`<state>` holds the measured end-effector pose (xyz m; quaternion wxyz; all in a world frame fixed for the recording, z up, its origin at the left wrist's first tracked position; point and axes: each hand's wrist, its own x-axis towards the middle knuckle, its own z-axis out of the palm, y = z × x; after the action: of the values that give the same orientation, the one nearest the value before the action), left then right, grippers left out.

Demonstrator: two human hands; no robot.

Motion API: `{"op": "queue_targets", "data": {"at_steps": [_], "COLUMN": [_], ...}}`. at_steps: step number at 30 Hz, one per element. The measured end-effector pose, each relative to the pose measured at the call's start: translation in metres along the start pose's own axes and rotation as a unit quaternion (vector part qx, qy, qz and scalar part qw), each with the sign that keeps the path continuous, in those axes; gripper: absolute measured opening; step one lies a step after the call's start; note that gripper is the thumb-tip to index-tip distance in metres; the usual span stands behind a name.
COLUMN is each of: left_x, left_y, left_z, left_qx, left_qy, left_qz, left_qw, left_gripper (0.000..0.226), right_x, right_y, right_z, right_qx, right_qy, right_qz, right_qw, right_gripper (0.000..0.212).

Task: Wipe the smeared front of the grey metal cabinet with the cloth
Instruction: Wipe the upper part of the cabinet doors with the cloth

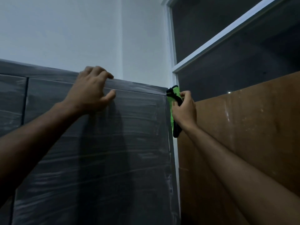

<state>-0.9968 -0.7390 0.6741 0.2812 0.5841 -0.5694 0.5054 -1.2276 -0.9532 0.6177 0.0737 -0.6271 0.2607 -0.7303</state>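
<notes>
From the head view, the left hand point(90, 90) reaches up to the top edge of the grey cabinet point(100, 143), fingers hooked over the rim and thumb spread against the streaked front, arm stretched upward from the lower left. The right hand point(184, 109) is raised at the cabinet's upper right corner, its grip closed around a green and black cloth point(174, 95), which is bunched against the cabinet's right side edge and hangs below the fist. Just right of the cabinet stands a brown board point(243, 135), with a dark window point(235, 46) above it.
</notes>
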Motion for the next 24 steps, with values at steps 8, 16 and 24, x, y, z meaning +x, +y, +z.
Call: {"op": "queue_targets", "data": {"at_steps": [8,16,24], "left_x": [0.015,0.015,0.016], "left_y": [-0.018,-0.024,-0.027], "left_z": [0.012,0.014,0.013], "left_qx": [0.122,0.131,0.123], "left_qy": [-0.075,-0.065,-0.067], "left_qz": [-0.022,-0.001,-0.003], "left_qw": [0.989,0.989,0.99], "left_gripper": [0.102,0.106,0.109], "right_x": [0.045,0.022,0.051], "right_y": [0.008,0.016,0.019], "right_z": [0.034,0.063,0.062], "right_qx": [-0.059,-0.044,-0.066], "right_qy": [0.006,-0.096,-0.038], "right_qz": [-0.087,-0.256,-0.162], "right_qw": [0.994,0.961,0.984], "right_gripper": [0.036,0.05,0.041]}}
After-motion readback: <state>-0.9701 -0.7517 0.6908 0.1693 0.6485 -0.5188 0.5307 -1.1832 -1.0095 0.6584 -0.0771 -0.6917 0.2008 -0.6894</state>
